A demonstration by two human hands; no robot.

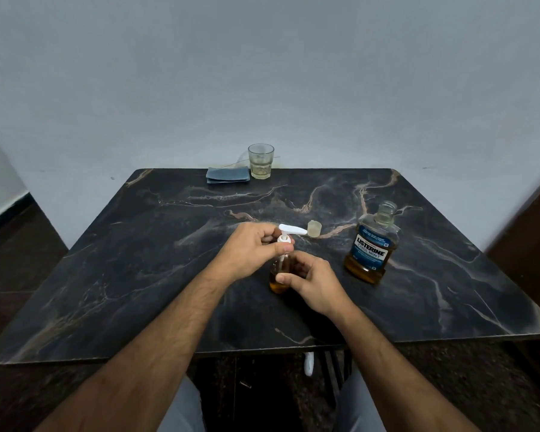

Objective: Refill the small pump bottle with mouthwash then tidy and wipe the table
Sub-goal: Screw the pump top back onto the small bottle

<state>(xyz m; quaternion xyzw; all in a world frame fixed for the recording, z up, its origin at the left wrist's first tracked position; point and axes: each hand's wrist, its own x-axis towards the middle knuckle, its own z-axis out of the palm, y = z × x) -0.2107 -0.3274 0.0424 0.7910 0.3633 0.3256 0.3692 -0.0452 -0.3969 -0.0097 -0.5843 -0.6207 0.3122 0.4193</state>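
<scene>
Amber pump bottle between fingers

The table is black marble with tan and white veins. The small pump bottle holds amber liquid under a white pump head. The mouthwash bottle, right, has a blue label over amber liquid. The far cloth is grey-blue.

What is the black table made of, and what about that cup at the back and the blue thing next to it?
The table looks like polished marble or a marble-look top: dark, glossy, with pale veins. The cup seems to be clear glass, since you see through its faceted wall. The blue thing looks like soft folded cloth, matte and layered.
</scene>
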